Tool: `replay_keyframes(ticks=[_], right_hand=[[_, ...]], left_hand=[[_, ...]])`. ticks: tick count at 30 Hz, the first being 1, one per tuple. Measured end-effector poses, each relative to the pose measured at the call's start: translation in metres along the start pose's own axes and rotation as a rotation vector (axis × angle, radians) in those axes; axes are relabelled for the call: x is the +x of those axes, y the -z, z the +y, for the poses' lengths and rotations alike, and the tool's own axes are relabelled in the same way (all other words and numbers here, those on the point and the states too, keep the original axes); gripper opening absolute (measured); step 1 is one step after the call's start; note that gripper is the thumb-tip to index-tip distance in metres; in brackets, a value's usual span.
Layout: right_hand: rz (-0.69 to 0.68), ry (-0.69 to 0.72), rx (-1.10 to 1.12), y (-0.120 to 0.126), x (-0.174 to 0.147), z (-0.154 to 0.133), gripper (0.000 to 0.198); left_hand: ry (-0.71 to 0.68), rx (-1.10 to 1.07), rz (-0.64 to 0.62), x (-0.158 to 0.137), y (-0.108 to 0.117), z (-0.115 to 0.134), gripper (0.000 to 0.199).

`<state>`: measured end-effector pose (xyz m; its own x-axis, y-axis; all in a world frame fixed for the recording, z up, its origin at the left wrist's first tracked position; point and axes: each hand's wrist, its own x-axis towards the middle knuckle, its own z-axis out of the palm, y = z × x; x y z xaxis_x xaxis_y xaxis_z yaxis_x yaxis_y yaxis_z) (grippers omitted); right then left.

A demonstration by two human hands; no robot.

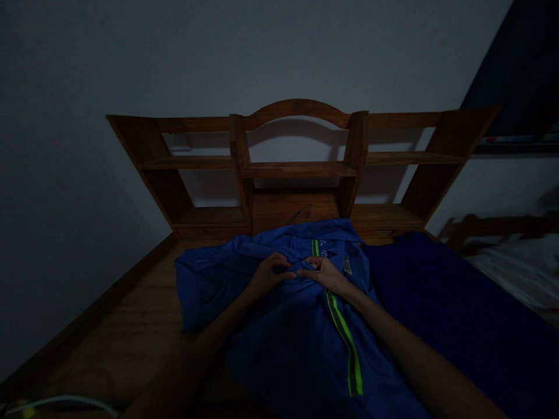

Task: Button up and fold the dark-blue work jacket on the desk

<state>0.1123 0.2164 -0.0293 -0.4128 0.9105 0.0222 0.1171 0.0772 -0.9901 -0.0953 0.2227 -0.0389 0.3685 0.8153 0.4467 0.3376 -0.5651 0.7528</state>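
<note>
A blue jacket point(279, 343) with a yellow-green stripe lies spread over the wooden desk top, its sleeve reaching out to the left. My left hand point(271, 273) is closed on a fold of the jacket near its middle. Just to the right, my right hand point(325, 273) pinches the same gathered cloth between thumb and fingers. The fingertips of both hands almost meet there. Whether a button or zip is between them cannot be made out in the dim light. White lettering and a small pale tag show on the cloth beyond my right hand.
A wooden shelf unit point(299, 170) stands against the wall at the back of the desk point(131, 326). Dark blue cloth point(441, 314) lies to the right of the jacket. A white cable point(65, 399) curves at the lower left. Pale bedding point(519, 267) shows at the far right.
</note>
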Motion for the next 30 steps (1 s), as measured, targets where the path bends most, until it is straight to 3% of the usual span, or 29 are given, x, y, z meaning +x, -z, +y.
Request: replay_keyframes(ticks=[3, 9, 18, 23, 30], right_hand=[[-0.006, 0.016, 0.001, 0.000, 0.000, 0.001, 0.038], [-0.001, 0.044, 0.028, -0.002, 0.000, -0.003, 0.037], [-0.011, 0.058, -0.007, 0.000, 0.003, 0.003, 0.036], [0.021, 0.023, 0.002, 0.000, 0.001, -0.002, 0.038], [0.010, 0.028, 0.030, 0.001, 0.003, 0.006, 0.039]], left_hand=[[0.104, -0.029, -0.020, 0.000, 0.000, -0.001, 0.037], [0.285, -0.221, -0.174, 0.000, 0.004, 0.001, 0.037], [0.186, -0.110, -0.121, 0.000, -0.001, -0.001, 0.037], [0.105, -0.059, -0.011, 0.001, -0.002, -0.004, 0.032], [-0.105, 0.019, 0.029, 0.001, 0.001, 0.006, 0.020]])
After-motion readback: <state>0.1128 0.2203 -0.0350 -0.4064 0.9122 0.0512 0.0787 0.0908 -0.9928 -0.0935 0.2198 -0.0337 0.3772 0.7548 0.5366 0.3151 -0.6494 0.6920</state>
